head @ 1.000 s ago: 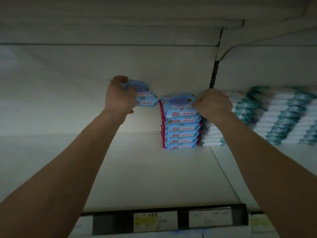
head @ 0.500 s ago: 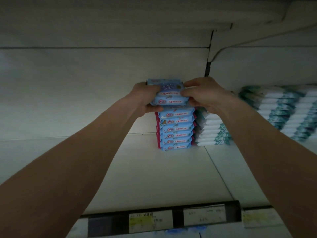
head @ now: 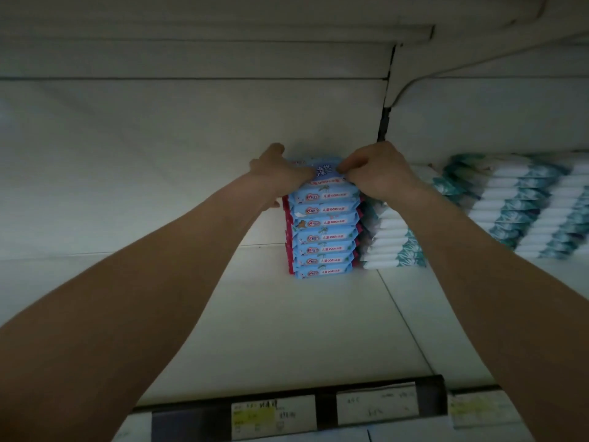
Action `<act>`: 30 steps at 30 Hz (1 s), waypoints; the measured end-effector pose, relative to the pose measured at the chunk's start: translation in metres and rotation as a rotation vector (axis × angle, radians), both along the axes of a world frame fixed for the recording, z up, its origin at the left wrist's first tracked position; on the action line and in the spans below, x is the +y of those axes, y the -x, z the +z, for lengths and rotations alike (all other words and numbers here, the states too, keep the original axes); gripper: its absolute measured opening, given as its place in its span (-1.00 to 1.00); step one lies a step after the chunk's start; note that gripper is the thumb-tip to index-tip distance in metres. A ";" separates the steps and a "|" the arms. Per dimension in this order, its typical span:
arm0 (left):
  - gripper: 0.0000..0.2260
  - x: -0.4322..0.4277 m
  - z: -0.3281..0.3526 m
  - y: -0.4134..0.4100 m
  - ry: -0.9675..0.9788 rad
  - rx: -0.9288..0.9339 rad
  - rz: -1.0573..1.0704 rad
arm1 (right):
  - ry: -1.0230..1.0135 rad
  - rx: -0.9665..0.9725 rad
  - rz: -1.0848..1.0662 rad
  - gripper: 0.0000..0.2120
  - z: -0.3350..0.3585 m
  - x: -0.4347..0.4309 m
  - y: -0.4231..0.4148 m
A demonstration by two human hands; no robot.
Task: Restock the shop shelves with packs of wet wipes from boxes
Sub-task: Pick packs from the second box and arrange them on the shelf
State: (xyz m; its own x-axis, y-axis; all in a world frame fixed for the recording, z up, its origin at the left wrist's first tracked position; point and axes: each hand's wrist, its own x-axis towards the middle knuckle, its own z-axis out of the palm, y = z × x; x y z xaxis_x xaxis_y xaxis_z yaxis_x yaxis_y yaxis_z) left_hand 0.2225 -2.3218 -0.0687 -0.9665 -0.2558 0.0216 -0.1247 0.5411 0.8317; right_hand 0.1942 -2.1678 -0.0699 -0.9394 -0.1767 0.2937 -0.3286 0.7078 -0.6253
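Note:
A stack of several blue wet-wipe packs (head: 322,237) stands at the back of a white shelf (head: 274,330). The top blue pack (head: 325,172) lies on the stack, held from both sides. My left hand (head: 277,170) grips its left end, and my right hand (head: 376,173) pinches its right end with the fingertips on the pack's top face. Both arms reach up from the lower corners of the view.
Right of the blue stack stand stacks of white-and-teal packs (head: 395,240), with more of them further right (head: 522,205). The shelf's front edge carries a dark price rail with labels (head: 318,413). The underside of another shelf hangs close above (head: 191,23).
One second ago my left hand held the pack to the left of the stack. It moved onto the stack, and both hands now press it down on top.

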 end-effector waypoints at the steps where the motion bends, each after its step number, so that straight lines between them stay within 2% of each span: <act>1: -0.27 -0.003 0.001 -0.003 0.018 -0.003 -0.041 | -0.018 -0.010 0.023 -0.73 0.001 0.002 -0.002; 6: -0.21 -0.007 -0.008 -0.013 0.306 -0.095 -0.331 | -0.103 -0.035 0.123 -0.72 0.005 0.007 -0.011; 10: -0.40 0.004 -0.007 -0.011 0.437 0.006 -0.338 | -0.206 -0.050 0.097 -0.71 0.009 0.009 -0.010; 13: -0.43 0.009 -0.005 -0.003 0.496 0.022 -0.341 | -0.286 -0.060 0.104 -0.68 0.013 0.011 -0.011; 17: -0.48 0.013 -0.006 0.006 0.546 0.034 -0.335 | -0.464 -0.074 0.107 -0.46 0.009 0.016 -0.009; 19: -0.48 0.016 -0.007 0.010 0.589 0.033 -0.327 | -0.486 -0.018 0.073 -0.48 0.000 0.018 -0.006; 24: -0.47 0.017 -0.006 0.007 0.572 -0.005 -0.320 | -0.536 0.210 -0.018 -0.60 -0.018 0.015 -0.009; 27: -0.44 0.015 -0.003 -0.002 0.400 -0.013 -0.336 | -0.563 0.146 -0.003 -0.56 -0.011 0.018 -0.008; 30: -0.49 0.018 -0.002 -0.003 0.434 0.042 -0.317 | -0.525 0.124 0.010 -0.61 -0.004 0.019 -0.007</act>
